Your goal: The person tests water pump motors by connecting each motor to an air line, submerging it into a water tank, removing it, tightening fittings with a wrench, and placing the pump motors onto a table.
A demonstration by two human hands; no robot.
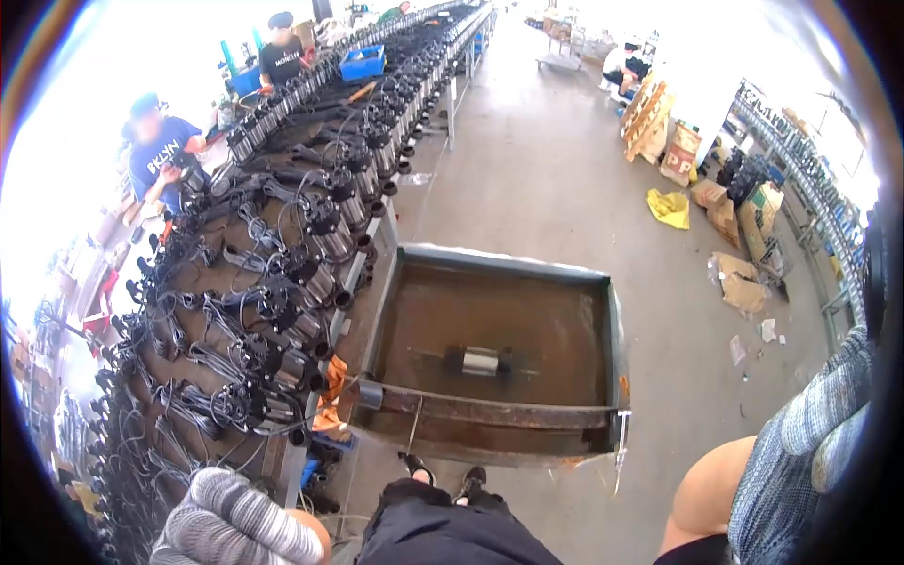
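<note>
My left hand [240, 523], in a grey-and-white striped knit glove, is at the bottom left with its fingers curled. The inside of its grip is hidden. At the right edge, my right hand [810, 443] wears a similar glove. Its fingers are bent, and I cannot make out anything in them. Both hands are apart from the metal tank [508, 262] standing ahead of my feet. In its brown water lies a shiny metal cylinder with dark ends [480, 361]. A rusty bar [499, 409] crosses the tank near its front side.
To the left runs a long bench bearing rows of black-and-silver pumps [325, 231] with coiled cables. Two people [165, 155] work behind it, and a blue crate [363, 63] sits farther along. Cardboard [739, 282], a yellow bag [669, 209] and a shelf rack [800, 179] are on the right.
</note>
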